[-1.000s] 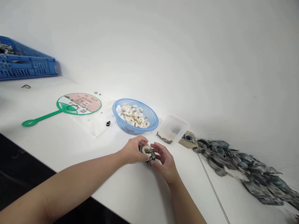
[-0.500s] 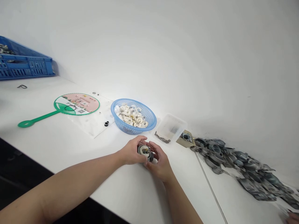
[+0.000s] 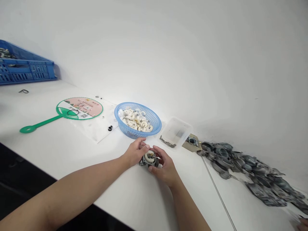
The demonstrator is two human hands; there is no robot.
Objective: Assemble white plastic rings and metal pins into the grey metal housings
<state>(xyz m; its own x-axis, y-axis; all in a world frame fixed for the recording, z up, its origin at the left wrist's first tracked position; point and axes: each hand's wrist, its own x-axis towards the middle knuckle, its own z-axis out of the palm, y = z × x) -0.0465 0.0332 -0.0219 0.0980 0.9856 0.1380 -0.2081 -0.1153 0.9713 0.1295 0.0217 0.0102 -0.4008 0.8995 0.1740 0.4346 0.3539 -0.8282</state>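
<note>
Head cam view, looking down a long white table (image 3: 204, 199) that butts up against a white wall (image 3: 192, 57). Left of the hands, way down the table, a blue plastic crate (image 3: 29, 72) sits tilted at the far end. Off to the right, well past the hands, there's a big sprawling pile of grey die-cast metal parts (image 3: 247, 171), and another person's fingers (image 3: 303, 224) just poke into the bottom right corner.

Closer in, up and left of the hands, a green hand fan (image 3: 79, 108) lies partly on a clear plastic sheet (image 3: 103, 126). Just past the left hand is a blue plastic basket (image 3: 137, 103) full of white rings (image 3: 134, 118), so there's not much room that way. Up and right of the hands are a clear plastic box (image 3: 176, 131) and a little heap of small metal bits (image 3: 167, 142).

Both hands are curled close around a small carburetor (image 3: 149, 159), the left hand (image 3: 135, 153) on its far-left side and the right hand (image 3: 165, 167) on its right. It's just above the table, near the front edge, long axis running roughly left to right, with a white disc facing up and a dark round end pointing right.
</note>
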